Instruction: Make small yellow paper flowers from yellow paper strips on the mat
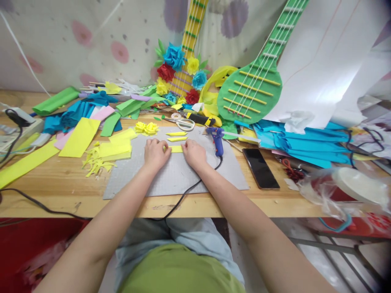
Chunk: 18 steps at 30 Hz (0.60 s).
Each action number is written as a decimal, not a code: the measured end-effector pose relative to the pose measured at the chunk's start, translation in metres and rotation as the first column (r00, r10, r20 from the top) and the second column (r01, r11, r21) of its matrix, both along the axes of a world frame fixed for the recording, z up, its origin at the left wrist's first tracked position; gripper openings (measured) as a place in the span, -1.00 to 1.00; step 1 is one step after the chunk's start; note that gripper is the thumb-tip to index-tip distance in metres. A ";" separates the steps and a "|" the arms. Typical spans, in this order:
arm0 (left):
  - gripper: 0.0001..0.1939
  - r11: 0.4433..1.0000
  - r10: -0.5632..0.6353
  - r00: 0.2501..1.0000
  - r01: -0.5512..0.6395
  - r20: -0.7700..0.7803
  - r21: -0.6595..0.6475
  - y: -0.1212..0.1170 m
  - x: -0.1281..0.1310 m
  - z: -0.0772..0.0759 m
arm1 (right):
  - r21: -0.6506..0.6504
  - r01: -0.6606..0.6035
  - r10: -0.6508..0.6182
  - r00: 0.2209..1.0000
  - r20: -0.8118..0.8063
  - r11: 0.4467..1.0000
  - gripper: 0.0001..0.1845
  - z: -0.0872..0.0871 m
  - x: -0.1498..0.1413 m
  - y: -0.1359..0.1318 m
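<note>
A short strip of yellow crepe paper (176, 149) lies across the grey board (171, 179), stretched between my two hands. My left hand (156, 154) grips its left end with curled fingers. At the right end, my right hand (194, 154) pinches the paper the same way. Just beyond the strip are two narrow folded yellow pieces (177, 139). Yellow paper flowers (147, 128) sit at the board's far left corner. A blue glue gun (217, 140) rests right of my right hand, its black cord running under my right forearm. White-handled scissors (185, 124) lie behind the folded pieces.
Yellow sheets (114, 149) and scraps (97, 159) lie to the left, with green, blue and pink paper behind. A phone (260, 168) lies at the right. A green paper instrument (250, 93) and a yellow flowered one (183, 77) lean at the back. Blue paper (301, 140) spreads right.
</note>
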State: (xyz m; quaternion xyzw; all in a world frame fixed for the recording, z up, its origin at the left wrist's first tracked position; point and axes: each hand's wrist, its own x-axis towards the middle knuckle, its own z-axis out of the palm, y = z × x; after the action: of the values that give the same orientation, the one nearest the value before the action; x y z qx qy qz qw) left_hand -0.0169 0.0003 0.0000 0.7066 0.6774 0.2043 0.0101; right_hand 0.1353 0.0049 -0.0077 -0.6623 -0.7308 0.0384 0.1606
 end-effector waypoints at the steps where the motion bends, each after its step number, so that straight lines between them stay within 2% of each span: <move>1: -0.77 1.000 0.010 1.000 -0.010 0.003 0.016 -0.001 0.001 0.000 | 0.001 0.002 -0.002 1.000 0.001 1.000 -0.64 0.001 -0.001 -0.001; 8: -0.66 0.999 0.023 1.000 -0.023 -0.007 0.045 -0.002 0.005 -0.002 | 0.021 -0.018 0.017 0.999 0.045 1.000 -0.49 0.003 -0.005 -0.008; 15: -0.65 0.999 0.045 0.999 -0.045 0.009 -0.015 -0.002 0.005 -0.001 | 0.001 -0.020 0.020 0.999 0.038 1.000 -0.68 0.005 -0.002 -0.010; 18: -0.66 0.999 0.050 0.999 -0.050 0.016 -0.017 -0.002 0.005 0.001 | -0.017 -0.016 0.016 1.000 0.013 1.000 -0.68 0.007 0.004 -0.009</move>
State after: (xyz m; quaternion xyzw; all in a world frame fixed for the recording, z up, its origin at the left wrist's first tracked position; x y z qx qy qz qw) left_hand -0.0115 -0.0021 0.0009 0.6875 0.6966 0.2044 0.0163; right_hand 0.1395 -0.0043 -0.0005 -0.6581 -0.7367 0.0417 0.1498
